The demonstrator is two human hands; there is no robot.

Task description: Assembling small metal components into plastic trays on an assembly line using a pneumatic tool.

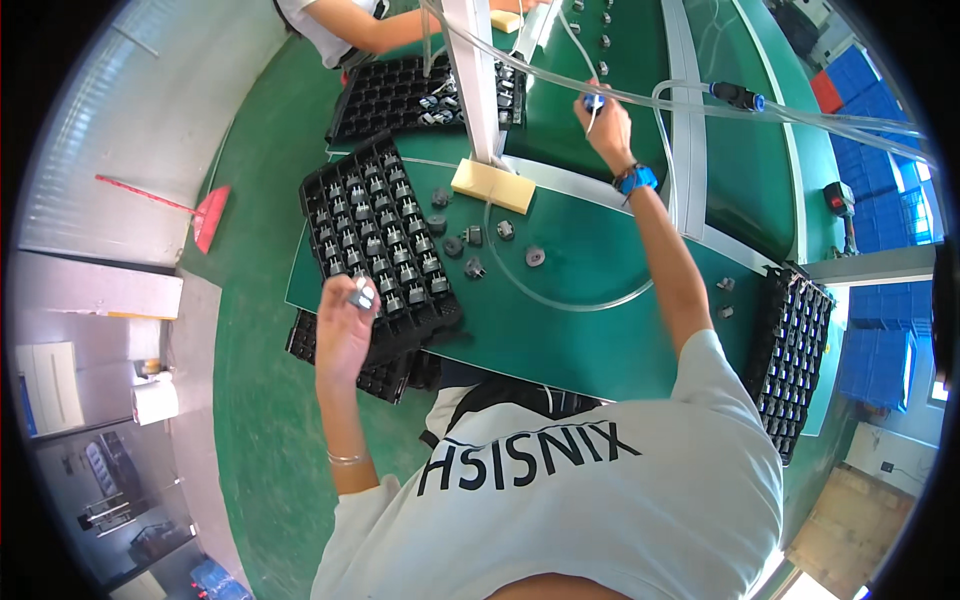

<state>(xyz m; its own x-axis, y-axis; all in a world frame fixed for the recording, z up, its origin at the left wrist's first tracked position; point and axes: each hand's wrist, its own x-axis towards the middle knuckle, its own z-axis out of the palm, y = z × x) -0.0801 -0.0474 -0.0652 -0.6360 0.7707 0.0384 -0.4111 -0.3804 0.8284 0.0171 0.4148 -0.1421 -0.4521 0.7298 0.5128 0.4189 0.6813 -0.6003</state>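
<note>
From the head camera, looking down, the left hand [345, 325] is raised above the near edge of a black compartment tray [375, 245], its fingers closed around a small grey and silver part [361, 293]. The tray lies on the green worktop [600, 330], its cells filled with many similar small parts, and it rests partly on another black tray [385, 378] that sticks out below it. The right hand [605, 125] is stretched far forward, pinching a small blue fitting [594, 101] joined to clear tubing [560, 297] that loops across the worktop. Between the hands, several loose dark parts [475, 243] lie scattered near a yellow sponge block [487, 185]. A third black tray [795, 355] sits at the right edge. At the top, another person's arm [375, 30] reaches over a further tray [400, 100]
</note>
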